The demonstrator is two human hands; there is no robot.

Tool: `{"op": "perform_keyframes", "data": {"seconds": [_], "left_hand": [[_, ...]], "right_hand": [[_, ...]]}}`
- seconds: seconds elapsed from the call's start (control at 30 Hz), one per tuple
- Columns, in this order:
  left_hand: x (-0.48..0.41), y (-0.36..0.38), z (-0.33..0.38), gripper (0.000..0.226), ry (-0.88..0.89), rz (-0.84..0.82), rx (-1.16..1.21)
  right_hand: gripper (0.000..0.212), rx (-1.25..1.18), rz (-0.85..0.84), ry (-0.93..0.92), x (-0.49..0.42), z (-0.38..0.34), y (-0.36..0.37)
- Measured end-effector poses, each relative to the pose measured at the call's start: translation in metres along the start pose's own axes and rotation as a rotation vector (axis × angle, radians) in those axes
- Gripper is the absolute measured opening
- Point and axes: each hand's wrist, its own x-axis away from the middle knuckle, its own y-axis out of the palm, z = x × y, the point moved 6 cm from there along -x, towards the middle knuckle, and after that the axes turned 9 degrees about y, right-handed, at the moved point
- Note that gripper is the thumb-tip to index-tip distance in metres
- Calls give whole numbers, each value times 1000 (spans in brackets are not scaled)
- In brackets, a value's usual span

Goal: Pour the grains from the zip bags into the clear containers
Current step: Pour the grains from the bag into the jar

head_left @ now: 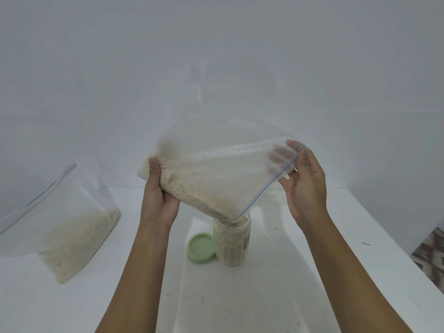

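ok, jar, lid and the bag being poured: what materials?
jar: clear rigid plastic, probably; grains show through. lid: pale green, matte, looks like moulded plastic. zip bag: thin clear plastic film, creased and sagging, blue zip strip.

Held bag (216, 169): clear, with a blue line along the zip
Grains (192, 195): pale cream-beige
Jar (231, 241): clear
Lid (200, 247): pale mint green
Second bag (48, 212): clear, blue zip line
Surface (288, 272): white
Wall (216, 56): pale grey
Patch at right edge (430, 255): brown-and-cream pattern
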Motion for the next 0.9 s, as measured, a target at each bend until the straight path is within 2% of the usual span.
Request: {"op": "perform_keyframes", "data": {"seconds": [0.3, 0.5, 0.63, 0.9], "left_hand": [[-2, 6, 2, 46, -2, -11, 34], [-3, 13, 5, 32, -17, -14, 49], [-5, 14, 7, 42, -9, -18, 35], [-5, 14, 10, 42, -1, -18, 30]], "right_hand": [[31, 10, -1, -16, -1, -6, 3], [30, 6, 7, -18, -2, -9, 4], [30, 5, 2, -21, -2, -10, 6], [31, 6, -12, -23, -2, -14, 13]]}}
